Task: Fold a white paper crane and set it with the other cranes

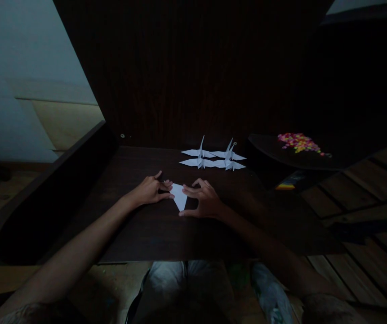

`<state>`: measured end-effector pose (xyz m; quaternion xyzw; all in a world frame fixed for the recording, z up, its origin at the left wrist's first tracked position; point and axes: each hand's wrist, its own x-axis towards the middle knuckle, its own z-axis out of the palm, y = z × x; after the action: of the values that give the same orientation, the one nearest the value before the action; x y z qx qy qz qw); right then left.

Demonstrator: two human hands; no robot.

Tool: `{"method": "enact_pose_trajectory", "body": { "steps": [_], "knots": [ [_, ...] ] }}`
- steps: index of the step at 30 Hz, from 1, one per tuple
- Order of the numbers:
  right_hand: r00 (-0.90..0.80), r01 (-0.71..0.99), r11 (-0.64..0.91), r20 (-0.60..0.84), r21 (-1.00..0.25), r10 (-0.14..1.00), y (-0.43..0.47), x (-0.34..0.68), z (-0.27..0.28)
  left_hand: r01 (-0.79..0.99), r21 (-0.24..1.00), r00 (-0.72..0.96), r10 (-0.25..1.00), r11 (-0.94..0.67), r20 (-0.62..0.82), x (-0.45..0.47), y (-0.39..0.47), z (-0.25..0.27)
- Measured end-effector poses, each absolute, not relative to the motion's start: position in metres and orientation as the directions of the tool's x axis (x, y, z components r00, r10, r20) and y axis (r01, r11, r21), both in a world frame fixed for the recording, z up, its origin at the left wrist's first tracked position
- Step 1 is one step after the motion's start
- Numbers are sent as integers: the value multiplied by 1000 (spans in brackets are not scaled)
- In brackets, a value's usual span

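A small white sheet of folded paper (180, 196), kite-like in outline, lies on the dark wooden desk (139, 234). At its left corner, my left hand (151, 190) has thumb and fingers closed on the edge. My right hand (203, 199) grips it from the other side, fingers on the right corner and thumb at the bottom tip. Behind my hands, several white origami cranes (200, 163) stand in two close rows, wings spread and necks up.
A dark upright panel (193, 76) backs the desk, and a raised side board (48, 193) borders its left. On a shelf (267, 146) at the right sits a pile of small multicoloured pieces (299, 142), too small to identify. Wooden floorboards (365, 184) show beyond.
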<state>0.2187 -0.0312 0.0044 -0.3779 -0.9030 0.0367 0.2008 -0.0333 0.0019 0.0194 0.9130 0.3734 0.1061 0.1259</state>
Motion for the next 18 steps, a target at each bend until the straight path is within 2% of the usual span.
{"method": "enact_pose_trajectory", "body": {
  "steps": [3, 8, 12, 18],
  "knots": [
    [-638, 635, 729, 361, -253, 681, -29, 220, 0, 607, 340, 714, 681, -718, 164, -39, 5, 20],
    [-647, 570, 742, 363, -353, 670, -26, 225, 2, 601, 404, 659, 713, -690, 238, -44, 7, 17],
    [-669, 540, 746, 340, -389, 661, -26, 228, 8, 581, 486, 639, 736, -653, 224, -40, 6, 18],
    [-656, 550, 743, 353, -381, 667, -23, 228, 3, 567, 585, 589, 782, -580, 203, -40, 7, 17]
  ]
}}
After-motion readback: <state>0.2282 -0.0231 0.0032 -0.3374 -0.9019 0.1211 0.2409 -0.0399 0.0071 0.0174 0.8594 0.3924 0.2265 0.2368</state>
